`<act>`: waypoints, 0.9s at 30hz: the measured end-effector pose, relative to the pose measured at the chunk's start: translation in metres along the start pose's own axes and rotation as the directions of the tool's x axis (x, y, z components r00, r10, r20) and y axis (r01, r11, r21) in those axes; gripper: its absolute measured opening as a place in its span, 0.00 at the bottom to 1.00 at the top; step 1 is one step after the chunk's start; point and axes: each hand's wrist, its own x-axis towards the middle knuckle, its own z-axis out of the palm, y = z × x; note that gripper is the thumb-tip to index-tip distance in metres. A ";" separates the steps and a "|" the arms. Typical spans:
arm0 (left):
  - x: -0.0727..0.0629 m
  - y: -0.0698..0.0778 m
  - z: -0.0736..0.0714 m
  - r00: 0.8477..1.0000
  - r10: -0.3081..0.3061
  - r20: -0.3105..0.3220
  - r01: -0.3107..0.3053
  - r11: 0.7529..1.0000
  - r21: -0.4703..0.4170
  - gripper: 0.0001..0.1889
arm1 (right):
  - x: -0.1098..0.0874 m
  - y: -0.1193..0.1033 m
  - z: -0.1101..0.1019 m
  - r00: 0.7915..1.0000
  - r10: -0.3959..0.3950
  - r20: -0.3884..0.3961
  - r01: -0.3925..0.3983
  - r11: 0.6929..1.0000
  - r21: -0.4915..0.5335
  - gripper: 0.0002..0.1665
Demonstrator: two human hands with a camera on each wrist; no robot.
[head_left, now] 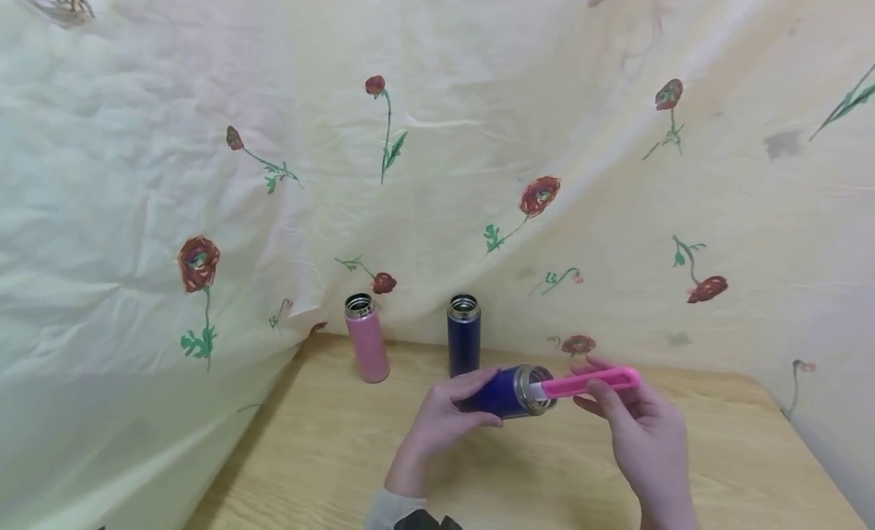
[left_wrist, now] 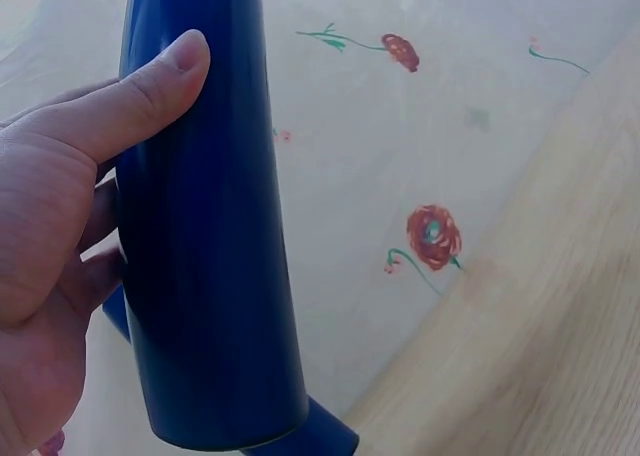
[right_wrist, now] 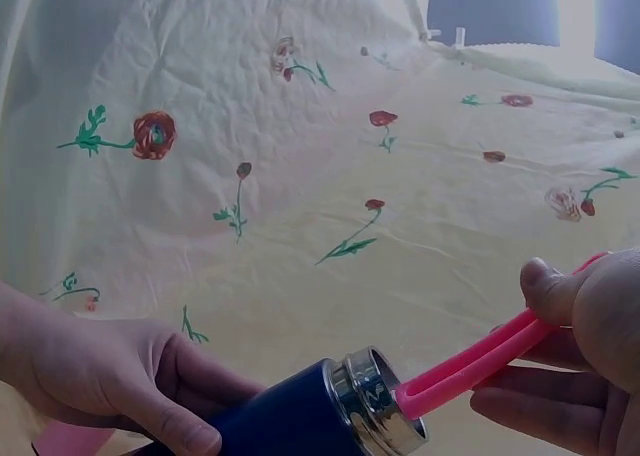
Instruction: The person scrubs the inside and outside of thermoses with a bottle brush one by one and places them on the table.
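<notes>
A blue metal flask (head_left: 495, 394) lies tilted above the table, its steel-rimmed open mouth toward the right. My left hand (head_left: 444, 416) grips its body, thumb along the near side, as the left wrist view also shows with the flask (left_wrist: 205, 246). Between thumb and fingers, my right hand (head_left: 648, 431) holds a bottle brush by its pink handle (head_left: 593, 381). A white part at the handle's end enters the flask's mouth; the brush's head is hidden inside. In the right wrist view, the pink handle (right_wrist: 470, 368) meets the steel neck (right_wrist: 385, 401).
A pink flask (head_left: 369, 344) and a dark blue flask (head_left: 464, 336) stand upright and uncapped at the back of the wooden table (head_left: 307, 454). Flowered cloth (head_left: 437, 135) hangs behind and beside the table.
</notes>
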 end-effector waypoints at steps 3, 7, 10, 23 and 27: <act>0.002 0.001 -0.001 1.000 0.028 -0.013 -0.028 0.999 0.017 0.37 | 0.002 -0.001 -0.001 1.000 -0.025 0.008 0.025 1.000 0.001 0.15; 0.002 0.001 0.000 0.999 0.034 -0.003 -0.034 0.999 0.024 0.37 | -0.001 -0.002 -0.001 0.999 -0.044 0.022 0.044 0.999 0.032 0.14; 0.000 0.001 0.001 1.000 0.026 0.009 -0.027 0.999 0.029 0.37 | -0.003 -0.002 -0.002 0.999 -0.047 0.022 0.046 0.999 0.026 0.13; 0.000 -0.001 0.002 1.000 0.028 0.004 -0.028 0.998 0.059 0.37 | -0.003 -0.005 -0.010 0.990 -0.134 -0.040 0.136 0.989 0.055 0.14; 0.000 -0.003 0.001 0.999 0.032 -0.007 -0.031 0.997 0.077 0.37 | -0.004 -0.011 -0.014 0.989 -0.120 -0.083 0.125 0.990 0.058 0.14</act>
